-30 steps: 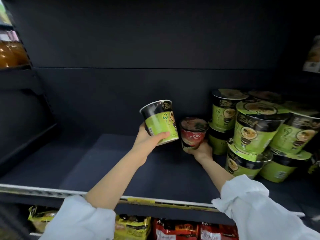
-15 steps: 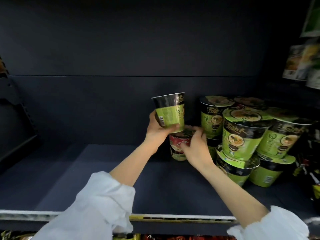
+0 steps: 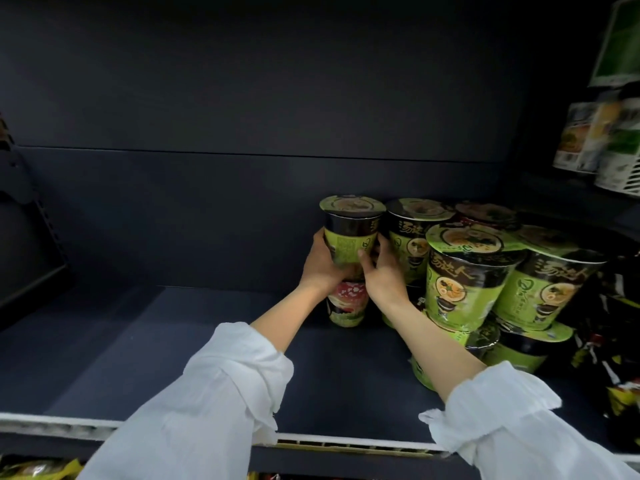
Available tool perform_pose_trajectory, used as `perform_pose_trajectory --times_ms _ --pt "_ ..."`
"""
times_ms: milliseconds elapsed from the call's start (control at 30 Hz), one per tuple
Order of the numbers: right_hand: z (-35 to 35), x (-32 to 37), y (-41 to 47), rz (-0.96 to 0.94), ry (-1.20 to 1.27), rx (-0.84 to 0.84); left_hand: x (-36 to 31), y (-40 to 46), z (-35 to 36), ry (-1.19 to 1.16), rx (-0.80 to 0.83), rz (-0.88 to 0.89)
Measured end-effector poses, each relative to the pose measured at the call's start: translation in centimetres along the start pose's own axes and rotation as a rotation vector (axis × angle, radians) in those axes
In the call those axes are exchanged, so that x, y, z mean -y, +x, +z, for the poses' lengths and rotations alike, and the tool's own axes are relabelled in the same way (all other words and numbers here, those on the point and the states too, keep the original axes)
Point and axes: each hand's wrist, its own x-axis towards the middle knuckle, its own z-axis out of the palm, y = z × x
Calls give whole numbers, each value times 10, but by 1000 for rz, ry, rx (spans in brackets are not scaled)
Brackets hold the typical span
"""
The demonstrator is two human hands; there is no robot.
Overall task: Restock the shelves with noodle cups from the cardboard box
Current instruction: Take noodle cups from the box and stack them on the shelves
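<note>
Green noodle cup (image 3: 349,233) stands upright, long axis vertical, directly atop the red cup (image 3: 347,303) on the shelf (image 3: 207,341). Left hand (image 3: 323,263) grasps it from nine o'clock, right hand (image 3: 382,271) from three o'clock, equally near. Stacked green cups (image 3: 467,271) stand just beside, at three o'clock.

two hands (image 3: 322,261) — one red cup (image 3: 347,303)
</note>
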Motion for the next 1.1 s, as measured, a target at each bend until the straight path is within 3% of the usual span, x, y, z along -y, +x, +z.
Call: perform_pose_trajectory --times_ms 167,333,433,567,700,1100 --pt "-4 4 0 23 -59 67 -3 3 -5 167 10 -61" --pt "-16 18 -15 40 -95 86 -12 -16 -13 224 -88 -33" --pt "-26 28 -35 30 -95 110 -23 -43 -18 301 -148 56" --pt "-51 36 -82 -66 -55 175 -42 -101 -22 423 -100 169" --pt "-101 31 -147 -114 -36 162 -62 -172 -15 386 -77 242" --pt "-299 -45 -377 260 -206 -75 -126 -394 154 250 456 311"
